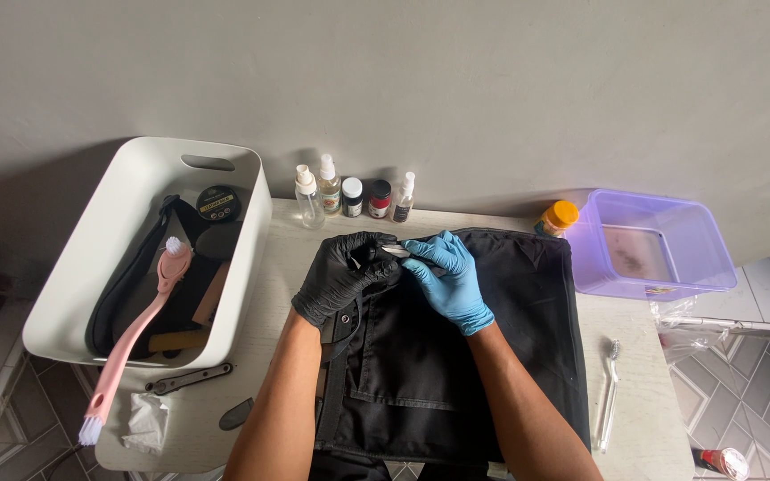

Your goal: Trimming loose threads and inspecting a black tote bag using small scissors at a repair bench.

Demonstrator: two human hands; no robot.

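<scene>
From up here I look down on my table [634,392] and start at its left edge, where a white plastic tub [91,267] overhangs the side. A long pink brush [135,334] leans out of it, its white bristles hanging past the table edge, and a round black tin [218,203] and some dark straps lie inside. Just in front of the tub I see a black metal tool [187,379] and a crumpled white tissue [146,423].

Along the wall stands a row of small bottles [349,196], two with spray tops, two with dark bodies and one slim one.

In the middle lies the black bag [492,356], flat on the table and reaching toward me. My left hand [345,276], in a black glove, is clenched on the bag's upper edge, bunching the fabric. My right hand [447,276], in a blue glove, meets it there, fingertips pinching a small pale piece [396,250] against the same edge; what that piece is I cannot tell.

Further right, a small jar with an orange lid [559,216] stands just beside a clear purple container [648,245]. Near the table's right edge lies a clear-handled toothbrush [608,392].
</scene>
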